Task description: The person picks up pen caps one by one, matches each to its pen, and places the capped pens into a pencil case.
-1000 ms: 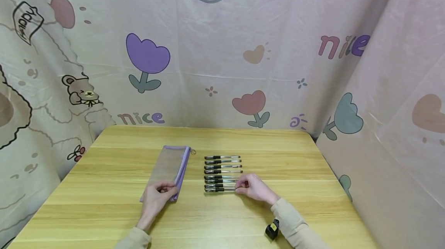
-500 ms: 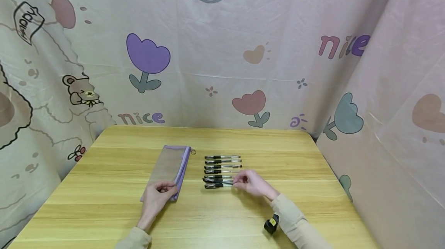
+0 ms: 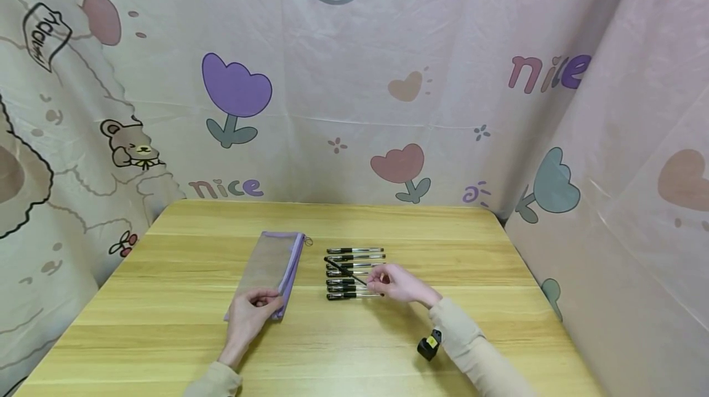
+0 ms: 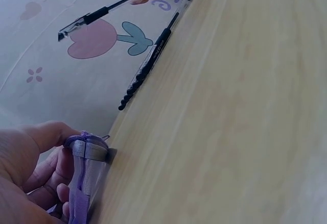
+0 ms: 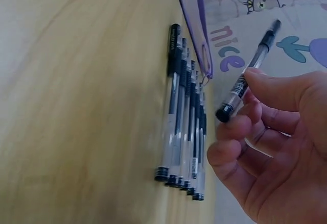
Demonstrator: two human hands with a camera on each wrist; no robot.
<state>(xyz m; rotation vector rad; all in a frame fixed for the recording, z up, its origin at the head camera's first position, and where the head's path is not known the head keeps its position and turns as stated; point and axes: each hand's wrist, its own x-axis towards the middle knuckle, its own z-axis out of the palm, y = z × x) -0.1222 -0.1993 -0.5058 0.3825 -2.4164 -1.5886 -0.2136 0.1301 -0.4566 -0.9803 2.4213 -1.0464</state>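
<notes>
In the head view my left hand [image 3: 252, 317] rests at the near end of a flat mesh zip pencil case [image 3: 266, 264] with purple edging. The left wrist view shows its thumb and fingers pinching the case's zip end [image 4: 84, 152]. My right hand [image 3: 399, 283] pinches a black-gripped clear gel pen [image 3: 344, 270] by its rear end, between thumb and fingers [image 5: 235, 127]. That pen is raised above the wood, slanting across the row, its capped end pointing away from the hand. Several similar pens [image 3: 354, 250] lie side by side on the table, caps to the left.
The wooden table [image 3: 332, 354] meets a patterned curtain [image 3: 332, 163] at its back, with more curtain on both sides. A small ring [image 3: 308, 241] hangs from the case's zip at the far end. A small black device [image 3: 429, 345] with a yellow label sits beside the right sleeve.
The right hand has lifted the nearest pen off the row and carried it up and away from me, turning it slantwise. The left hand and pencil case stay put.
</notes>
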